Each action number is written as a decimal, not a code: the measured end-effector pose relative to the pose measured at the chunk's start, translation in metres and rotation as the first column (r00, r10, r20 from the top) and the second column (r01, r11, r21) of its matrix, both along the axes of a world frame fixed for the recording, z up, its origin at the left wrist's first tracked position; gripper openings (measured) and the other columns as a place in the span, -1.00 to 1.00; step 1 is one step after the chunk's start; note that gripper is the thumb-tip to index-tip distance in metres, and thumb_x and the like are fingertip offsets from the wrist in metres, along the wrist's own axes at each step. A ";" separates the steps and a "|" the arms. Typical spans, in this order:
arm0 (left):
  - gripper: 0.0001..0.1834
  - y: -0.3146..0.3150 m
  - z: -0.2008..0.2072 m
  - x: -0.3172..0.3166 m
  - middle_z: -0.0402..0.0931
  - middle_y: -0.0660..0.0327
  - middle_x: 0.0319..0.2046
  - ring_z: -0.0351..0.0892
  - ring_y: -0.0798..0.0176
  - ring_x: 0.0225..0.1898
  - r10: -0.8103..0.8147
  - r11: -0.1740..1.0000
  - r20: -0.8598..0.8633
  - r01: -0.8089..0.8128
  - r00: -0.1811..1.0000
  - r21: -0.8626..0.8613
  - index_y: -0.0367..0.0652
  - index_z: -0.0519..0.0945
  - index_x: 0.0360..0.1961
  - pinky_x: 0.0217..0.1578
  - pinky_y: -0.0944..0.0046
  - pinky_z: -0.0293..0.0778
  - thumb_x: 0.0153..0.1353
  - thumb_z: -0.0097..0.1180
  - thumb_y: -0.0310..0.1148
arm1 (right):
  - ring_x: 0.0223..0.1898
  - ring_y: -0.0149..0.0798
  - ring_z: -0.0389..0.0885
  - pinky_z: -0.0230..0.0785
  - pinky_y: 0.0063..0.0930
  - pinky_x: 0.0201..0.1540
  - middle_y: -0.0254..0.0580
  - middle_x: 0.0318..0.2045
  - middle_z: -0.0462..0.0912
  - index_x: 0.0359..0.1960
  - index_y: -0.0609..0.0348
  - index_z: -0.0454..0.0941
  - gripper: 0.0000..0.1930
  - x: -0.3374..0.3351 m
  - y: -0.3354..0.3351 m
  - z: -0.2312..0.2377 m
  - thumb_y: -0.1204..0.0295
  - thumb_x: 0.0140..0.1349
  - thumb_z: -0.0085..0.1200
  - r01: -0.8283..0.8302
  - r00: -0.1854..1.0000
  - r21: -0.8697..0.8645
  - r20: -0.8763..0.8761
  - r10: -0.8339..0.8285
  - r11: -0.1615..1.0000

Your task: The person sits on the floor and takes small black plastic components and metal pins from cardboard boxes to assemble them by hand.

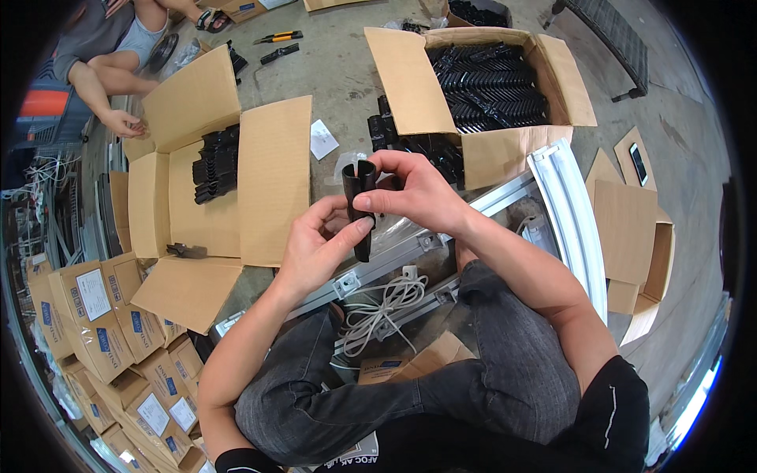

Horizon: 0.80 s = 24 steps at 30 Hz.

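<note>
Between both hands I hold a glossy black plastic sleeve (360,180), a slotted tube-like part standing roughly upright. My left hand (319,240) grips its lower half, thumb across the front. Fingers of my right hand (414,189) pinch the upper half near its slotted top end. Just beyond my right hand, several black plastic parts (441,158) lie in a pile on the floor. To the left, an open cardboard box (276,181) contains a small stack of black parts (215,165). A fuller box (489,146) at the far right is packed with rows of similar black parts (489,87).
White metal rails (572,229) and a bundled white cable (386,307) lie around my crossed legs. Small cartons (102,315) are piled at the left. A phone (638,164) rests on cardboard at the right. Another person's hand (124,124) is at the far left, near an orange-handled cutter (278,37).
</note>
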<state>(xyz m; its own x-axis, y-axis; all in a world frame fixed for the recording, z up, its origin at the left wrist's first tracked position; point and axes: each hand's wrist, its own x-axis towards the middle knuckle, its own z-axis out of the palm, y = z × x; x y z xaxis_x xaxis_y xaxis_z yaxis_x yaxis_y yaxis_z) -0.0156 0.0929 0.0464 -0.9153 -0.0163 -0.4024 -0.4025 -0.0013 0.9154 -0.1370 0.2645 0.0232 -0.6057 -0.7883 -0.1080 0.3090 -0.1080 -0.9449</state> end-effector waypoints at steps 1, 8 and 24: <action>-0.68 0.001 -0.001 0.000 0.63 0.24 -0.14 0.56 0.44 -0.09 0.023 1.000 -0.023 -0.023 0.999 0.014 -0.33 0.52 0.05 -0.02 0.36 0.45 0.31 0.20 -0.46 | -0.31 -0.61 0.47 0.36 -0.63 -0.24 -0.50 -0.39 0.58 -0.27 0.16 0.62 -0.80 -0.002 0.001 -0.001 0.40 0.15 0.38 0.001 1.000 0.001 0.000 -0.001 1.000; -0.65 -0.001 0.002 -0.001 0.64 0.22 -0.16 0.58 0.46 -0.15 0.018 0.999 -0.006 -0.018 1.000 0.046 -0.35 0.52 0.05 -0.08 0.41 0.47 0.27 0.23 -0.48 | -0.34 -0.61 0.43 0.32 -0.61 -0.27 -0.50 -0.44 0.56 -0.35 0.19 0.62 -0.77 -0.002 0.002 -0.002 0.31 0.17 0.37 -0.037 0.999 0.045 -0.030 0.039 0.998; -0.63 0.007 -0.012 -0.001 0.45 0.51 -0.54 0.30 0.65 -0.49 0.134 0.990 -0.061 -0.136 0.989 -0.027 -0.30 0.61 0.00 -0.48 0.54 0.21 0.24 0.34 -0.33 | -0.32 -0.59 0.45 0.37 -0.60 -0.24 -0.46 -0.39 0.55 -0.30 0.21 0.61 -0.77 0.003 -0.004 -0.013 0.32 0.20 0.35 -0.004 0.998 -0.006 0.060 0.005 1.000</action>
<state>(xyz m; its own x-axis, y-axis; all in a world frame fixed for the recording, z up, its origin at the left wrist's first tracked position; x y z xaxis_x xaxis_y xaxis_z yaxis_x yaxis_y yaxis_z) -0.0167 0.1001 0.0341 -0.9261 -0.1527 -0.3451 -0.3458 -0.0229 0.9380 -0.1336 0.2609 0.0104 -0.5947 -0.7918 -0.1395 0.3659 -0.1120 -0.9239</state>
